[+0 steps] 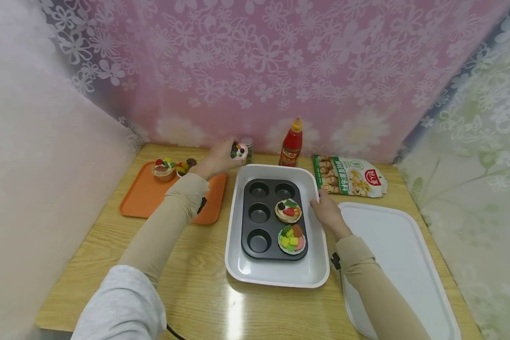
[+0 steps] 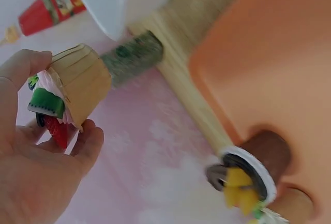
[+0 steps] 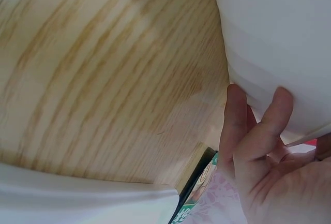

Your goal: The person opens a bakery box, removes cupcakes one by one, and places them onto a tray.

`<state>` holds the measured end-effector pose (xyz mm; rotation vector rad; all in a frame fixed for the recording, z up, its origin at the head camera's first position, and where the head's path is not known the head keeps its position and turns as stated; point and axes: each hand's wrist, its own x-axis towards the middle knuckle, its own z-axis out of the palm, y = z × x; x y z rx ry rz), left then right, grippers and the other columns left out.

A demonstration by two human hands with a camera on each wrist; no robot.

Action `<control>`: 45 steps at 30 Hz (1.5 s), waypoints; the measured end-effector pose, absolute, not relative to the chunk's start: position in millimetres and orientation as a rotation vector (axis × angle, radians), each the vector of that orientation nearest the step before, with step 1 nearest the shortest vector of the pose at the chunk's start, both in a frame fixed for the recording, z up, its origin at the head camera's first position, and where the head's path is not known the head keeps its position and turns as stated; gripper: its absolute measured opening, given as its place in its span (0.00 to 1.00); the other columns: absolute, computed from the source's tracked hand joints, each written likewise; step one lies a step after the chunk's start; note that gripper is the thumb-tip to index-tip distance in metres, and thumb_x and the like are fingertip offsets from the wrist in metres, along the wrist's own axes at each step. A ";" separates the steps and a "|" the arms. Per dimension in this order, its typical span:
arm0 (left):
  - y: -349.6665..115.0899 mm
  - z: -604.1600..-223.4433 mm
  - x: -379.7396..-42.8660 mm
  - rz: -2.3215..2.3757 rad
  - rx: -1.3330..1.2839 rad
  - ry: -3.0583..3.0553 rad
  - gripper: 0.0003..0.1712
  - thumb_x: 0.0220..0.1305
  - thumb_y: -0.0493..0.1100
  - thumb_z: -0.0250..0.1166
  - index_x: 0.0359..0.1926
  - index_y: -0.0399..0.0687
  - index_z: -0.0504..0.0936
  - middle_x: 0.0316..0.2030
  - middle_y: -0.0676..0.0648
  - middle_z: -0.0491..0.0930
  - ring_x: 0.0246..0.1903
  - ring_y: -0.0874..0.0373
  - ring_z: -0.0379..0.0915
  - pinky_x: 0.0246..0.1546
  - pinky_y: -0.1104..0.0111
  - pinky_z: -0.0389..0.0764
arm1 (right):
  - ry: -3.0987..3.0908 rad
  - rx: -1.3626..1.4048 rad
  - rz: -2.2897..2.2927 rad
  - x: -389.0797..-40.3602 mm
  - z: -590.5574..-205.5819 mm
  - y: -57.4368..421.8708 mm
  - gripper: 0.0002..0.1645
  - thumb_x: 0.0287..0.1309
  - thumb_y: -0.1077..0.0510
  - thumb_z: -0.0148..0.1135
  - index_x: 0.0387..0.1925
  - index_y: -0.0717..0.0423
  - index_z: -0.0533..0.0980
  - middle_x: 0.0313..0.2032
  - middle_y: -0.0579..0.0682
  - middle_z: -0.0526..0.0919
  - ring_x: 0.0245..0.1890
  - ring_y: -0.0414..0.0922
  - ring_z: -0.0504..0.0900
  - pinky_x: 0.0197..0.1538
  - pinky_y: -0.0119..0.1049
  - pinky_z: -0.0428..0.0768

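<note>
Above the back left corner of the white bin [image 1: 276, 282], my left hand [image 1: 218, 159] holds a fruit-topped toy cupcake [image 2: 81, 81] between thumb and fingers. It is tilted sideways in the left wrist view, with pink cream, a strawberry and a green piece on top. My right hand [image 1: 329, 215] grips the bin's right side, fingertips on its outer wall in the right wrist view. Inside the bin lies a dark muffin pan [image 1: 272, 189]. Two toy tarts sit in its right column: a fruit tart [image 1: 288, 211] and a tart with yellow cubes [image 1: 292, 239].
An orange tray [image 1: 138, 200] at left bears a red-topped tart [image 1: 163, 171] and a brown cup dessert [image 2: 269, 157]. Along the back stand a small jar [image 2: 133, 58] and a red sauce bottle [image 1: 291, 146], with a food packet [image 1: 349, 177] lying nearby. A flat white tray [image 1: 386, 245] lies at right.
</note>
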<state>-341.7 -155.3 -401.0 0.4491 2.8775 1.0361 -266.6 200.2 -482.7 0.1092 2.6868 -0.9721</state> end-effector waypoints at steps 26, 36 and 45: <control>-205.7 -443.3 -336.8 0.449 0.237 3.028 0.35 0.68 0.53 0.71 0.66 0.39 0.69 0.60 0.36 0.76 0.62 0.38 0.72 0.70 0.44 0.70 | 2.647 0.142 -1.009 -266.0 -482.1 198.7 0.31 0.81 0.53 0.41 0.76 0.64 0.57 0.73 0.71 0.67 0.71 0.68 0.73 0.65 0.63 0.80; -206.4 -454.0 -339.0 0.395 0.199 3.031 0.35 0.68 0.53 0.71 0.68 0.42 0.70 0.64 0.36 0.78 0.67 0.34 0.70 0.79 0.36 0.53 | 2.675 0.106 -1.004 -264.6 -481.8 199.4 0.31 0.81 0.53 0.42 0.75 0.66 0.57 0.72 0.73 0.68 0.69 0.68 0.74 0.64 0.64 0.80; -210.0 -458.4 -338.5 0.396 0.186 3.010 0.36 0.69 0.53 0.71 0.70 0.42 0.69 0.67 0.35 0.76 0.69 0.36 0.70 0.81 0.35 0.46 | 2.650 0.138 -1.009 -265.4 -479.5 197.6 0.30 0.81 0.53 0.42 0.74 0.64 0.58 0.72 0.72 0.69 0.69 0.68 0.75 0.63 0.63 0.81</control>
